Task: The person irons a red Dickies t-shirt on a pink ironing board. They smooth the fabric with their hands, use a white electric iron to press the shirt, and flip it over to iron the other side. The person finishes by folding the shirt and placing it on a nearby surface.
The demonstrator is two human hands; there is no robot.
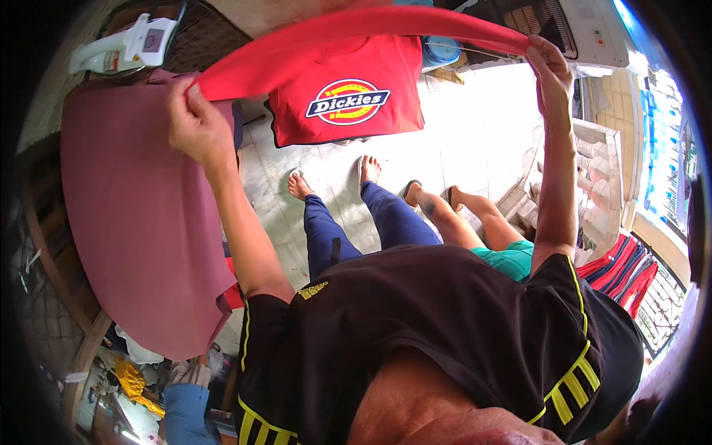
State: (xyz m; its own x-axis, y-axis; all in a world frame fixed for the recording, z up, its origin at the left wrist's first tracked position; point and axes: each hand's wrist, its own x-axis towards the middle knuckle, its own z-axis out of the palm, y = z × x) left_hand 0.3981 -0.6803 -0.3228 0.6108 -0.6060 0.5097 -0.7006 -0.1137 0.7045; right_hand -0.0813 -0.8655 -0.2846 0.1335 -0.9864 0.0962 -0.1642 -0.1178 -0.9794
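A long red cloth [356, 28] is stretched in a raised arc between my two hands. My left hand [199, 122] pinches its left end, thumb on top. At the other end, my right hand [549, 70] has its fingers closed on the cloth, arm held high. Below the arc hangs a red fabric piece [297, 122] with a round yellow, white and dark blue printed emblem. Its lower edge is dark. Whether this piece and the stretched cloth are joined, I cannot tell.
A mauve padded board [141, 215] stands at my left, with a white device [126, 48] beyond it. Another person's legs [463, 211] are close on the right, near a white baluster railing [593, 163]. Folded garments [623, 267] hang at the right.
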